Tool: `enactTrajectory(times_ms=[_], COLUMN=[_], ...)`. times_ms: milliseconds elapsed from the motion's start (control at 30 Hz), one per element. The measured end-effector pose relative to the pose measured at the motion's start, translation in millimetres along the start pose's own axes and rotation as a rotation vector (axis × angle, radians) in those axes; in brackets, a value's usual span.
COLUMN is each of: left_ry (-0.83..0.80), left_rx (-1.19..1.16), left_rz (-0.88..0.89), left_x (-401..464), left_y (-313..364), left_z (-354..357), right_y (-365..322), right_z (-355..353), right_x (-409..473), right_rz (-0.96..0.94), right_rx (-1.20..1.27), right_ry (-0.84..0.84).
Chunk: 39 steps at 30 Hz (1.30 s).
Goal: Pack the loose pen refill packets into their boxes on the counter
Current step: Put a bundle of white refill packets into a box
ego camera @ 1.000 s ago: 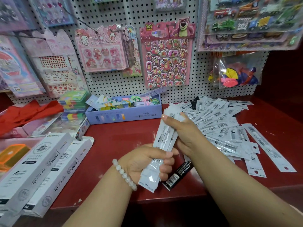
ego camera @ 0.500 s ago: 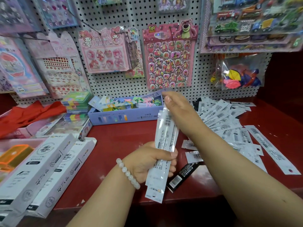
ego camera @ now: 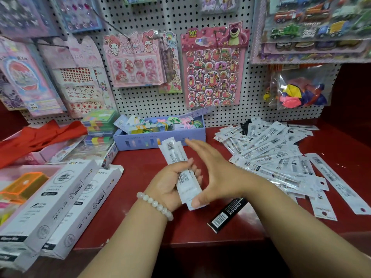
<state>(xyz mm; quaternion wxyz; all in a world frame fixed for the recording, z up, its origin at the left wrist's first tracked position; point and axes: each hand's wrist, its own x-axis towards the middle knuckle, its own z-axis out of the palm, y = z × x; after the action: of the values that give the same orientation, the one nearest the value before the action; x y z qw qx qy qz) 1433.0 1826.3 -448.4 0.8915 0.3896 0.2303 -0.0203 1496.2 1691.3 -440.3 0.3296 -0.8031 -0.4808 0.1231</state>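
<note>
My left hand (ego camera: 168, 183), with a white bead bracelet on the wrist, grips a stack of white pen refill packets (ego camera: 180, 169) that leans up and to the left. My right hand (ego camera: 212, 169) is open beside the stack, fingers spread, with the thumb touching its lower end. A large loose heap of refill packets (ego camera: 275, 153) lies on the red counter (ego camera: 140, 217) to the right. Two long white refill boxes (ego camera: 50, 205) lie side by side at the left front. A black packet (ego camera: 226, 215) lies just below my hands.
A lilac open box of colourful items (ego camera: 160, 135) stands at the back centre. Stacked coloured cases (ego camera: 100, 123), red cloth (ego camera: 36, 135) and an orange case (ego camera: 24, 185) fill the left. A pegboard with sticker sheets (ego camera: 212, 67) rises behind. The counter's front edge runs below my wrists.
My right hand slid from the top of the stack down to its lower end and opened. The stack tilted from leaning right to leaning left in my left hand.
</note>
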Motion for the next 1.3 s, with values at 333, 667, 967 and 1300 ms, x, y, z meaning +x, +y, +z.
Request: enactTrajectory(times_ms=[333, 667, 967, 1300], left_ry=[0.019, 0.019, -0.058, -0.041], left_rx=[-0.024, 0.415, 0.875, 0.891], left_rz=[0.034, 0.238, 0.434, 0.466], left_x=[0, 1, 2, -2], left_y=[1, -7, -26, -25], left_z=[-2, -6, 8, 4], right_y=[-3, 7, -8, -21], right_z=[3, -9, -2, -16], right_x=[1, 0, 12, 19], right_rz=[-0.050, 0.030, 0.188, 0.080], right_rx=[-0.148, 0.258, 0.398, 0.169], right_ry=[0.019, 0.125, 0.578, 0.675])
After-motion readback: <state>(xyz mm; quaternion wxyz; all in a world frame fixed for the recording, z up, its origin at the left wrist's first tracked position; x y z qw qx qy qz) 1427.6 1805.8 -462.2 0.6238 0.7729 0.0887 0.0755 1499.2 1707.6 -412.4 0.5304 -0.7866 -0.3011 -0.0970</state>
